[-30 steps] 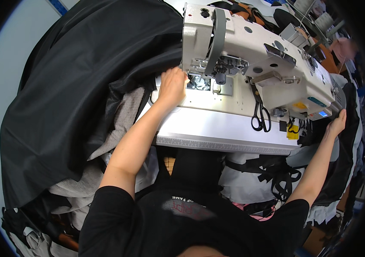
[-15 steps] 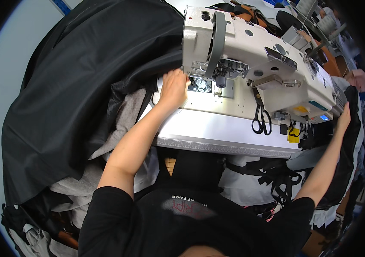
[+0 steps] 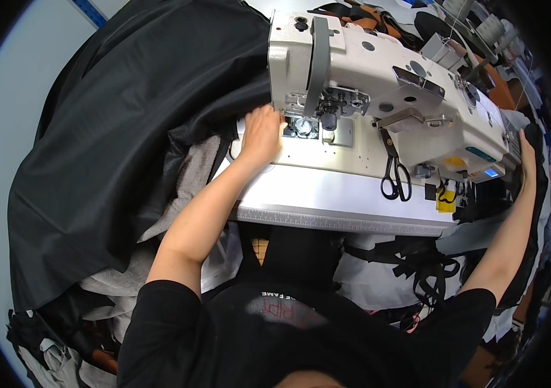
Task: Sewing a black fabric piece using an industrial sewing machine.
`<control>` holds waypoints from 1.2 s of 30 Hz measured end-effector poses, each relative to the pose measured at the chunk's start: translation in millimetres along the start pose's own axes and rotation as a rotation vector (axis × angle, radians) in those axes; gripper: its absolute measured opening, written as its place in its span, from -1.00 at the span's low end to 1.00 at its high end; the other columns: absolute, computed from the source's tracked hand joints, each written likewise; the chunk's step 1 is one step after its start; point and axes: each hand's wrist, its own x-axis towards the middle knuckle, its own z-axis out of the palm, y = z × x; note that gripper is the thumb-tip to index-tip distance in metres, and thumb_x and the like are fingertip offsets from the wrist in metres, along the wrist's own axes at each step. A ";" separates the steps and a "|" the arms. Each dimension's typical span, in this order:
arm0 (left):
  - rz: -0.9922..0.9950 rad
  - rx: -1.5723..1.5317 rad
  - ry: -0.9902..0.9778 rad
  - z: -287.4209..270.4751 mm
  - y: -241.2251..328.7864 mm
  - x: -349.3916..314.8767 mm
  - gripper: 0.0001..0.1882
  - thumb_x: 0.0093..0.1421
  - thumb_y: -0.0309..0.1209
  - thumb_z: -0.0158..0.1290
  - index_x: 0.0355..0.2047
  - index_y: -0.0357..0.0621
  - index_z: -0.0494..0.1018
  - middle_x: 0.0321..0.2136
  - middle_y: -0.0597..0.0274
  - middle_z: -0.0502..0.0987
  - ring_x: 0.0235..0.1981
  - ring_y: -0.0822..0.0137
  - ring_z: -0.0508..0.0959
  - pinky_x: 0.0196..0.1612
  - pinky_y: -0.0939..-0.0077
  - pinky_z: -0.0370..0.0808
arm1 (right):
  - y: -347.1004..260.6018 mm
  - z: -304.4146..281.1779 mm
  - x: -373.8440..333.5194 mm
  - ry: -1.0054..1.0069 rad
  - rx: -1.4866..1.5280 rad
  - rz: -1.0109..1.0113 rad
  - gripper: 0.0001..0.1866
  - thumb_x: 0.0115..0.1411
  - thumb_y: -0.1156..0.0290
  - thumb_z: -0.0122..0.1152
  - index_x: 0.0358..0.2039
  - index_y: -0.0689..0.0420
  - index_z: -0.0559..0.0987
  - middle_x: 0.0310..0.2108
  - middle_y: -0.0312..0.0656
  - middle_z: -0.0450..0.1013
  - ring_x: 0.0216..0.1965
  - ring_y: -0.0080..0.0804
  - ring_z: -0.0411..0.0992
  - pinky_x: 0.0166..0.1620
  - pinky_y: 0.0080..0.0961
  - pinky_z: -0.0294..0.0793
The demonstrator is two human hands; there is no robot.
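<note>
A white sewing machine (image 3: 379, 71) stands in front of me, its bed (image 3: 308, 155) lit under the head. My left hand (image 3: 262, 132) rests at the left end of the bed, beside the open hook area (image 3: 302, 127). Its fingers are curled and their tips hidden, so whatever they hold cannot be made out. At the machine's far right end my right hand (image 3: 528, 158) grips the grey handwheel (image 3: 513, 147), fingers pointing up along it. A large black fabric piece (image 3: 133, 136) with a grey fuzzy underside (image 3: 194, 171) lies left of my left hand.
Black-handled scissors (image 3: 394, 171) hang against the machine's arm. A ruler strip (image 3: 340, 220) runs along the table's front edge. Black straps (image 3: 411, 258) dangle over white fabric (image 3: 366, 275) near my lap. Thread cones (image 3: 490, 31) stand at the back right.
My right hand has shifted up and farther around the handwheel, its forearm moving outward to the right. My left hand stays in place. The view has shifted slightly.
</note>
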 end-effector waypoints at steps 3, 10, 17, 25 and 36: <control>-0.007 -0.013 0.001 -4.7 -1.3 -1.0 -0.95 0.12 -0.56 0.11 -0.38 -0.22 0.48 -0.31 0.05 0.44 -0.17 0.03 0.43 -0.09 0.18 0.29 | 27.5 19.5 -15.8 0.159 0.116 -0.244 -0.37 0.39 -0.04 0.03 0.13 0.31 0.51 0.03 -0.13 0.53 0.03 -0.43 0.46 0.10 -0.56 0.35; 0.006 -0.033 -0.026 6.0 3.5 5.1 -0.94 0.11 -0.59 0.04 -0.39 -0.25 0.48 -0.30 0.02 0.45 -0.16 0.01 0.43 -0.08 0.17 0.29 | 155.0 63.7 -90.2 0.661 -0.162 -0.353 -0.43 0.45 0.05 -0.10 0.13 0.34 0.48 0.08 0.12 0.48 0.15 -0.15 0.42 0.21 -0.39 0.33; 0.039 -0.043 0.076 5.8 -0.1 2.7 -0.89 0.19 -0.48 0.08 -0.41 -0.30 0.45 -0.35 -0.08 0.47 -0.25 -0.06 0.44 -0.16 0.11 0.29 | 13.4 -16.3 14.1 0.228 0.022 -0.264 -0.40 0.36 -0.03 0.08 0.08 0.31 0.55 -0.01 -0.15 0.55 -0.03 -0.37 0.49 0.08 -0.51 0.38; 0.028 0.013 0.020 -1.0 -1.4 1.6 -0.87 0.20 -0.46 0.08 -0.41 -0.30 0.45 -0.34 -0.08 0.46 -0.24 -0.06 0.43 -0.14 0.11 0.29 | 65.6 41.2 -49.9 0.557 0.240 -0.302 -0.42 0.38 0.01 0.06 0.08 0.31 0.54 0.00 -0.02 0.55 -0.01 -0.33 0.49 0.09 -0.48 0.41; 0.026 -0.012 0.041 9.1 -5.1 0.9 -0.83 0.05 -0.64 0.05 -0.31 -0.21 0.44 -0.28 0.00 0.44 -0.16 -0.01 0.43 -0.07 0.16 0.29 | 56.1 80.6 -103.8 0.672 0.490 -0.355 -0.48 0.44 0.11 -0.05 0.04 0.39 0.51 -0.04 -0.03 0.54 -0.05 -0.30 0.48 0.05 -0.44 0.42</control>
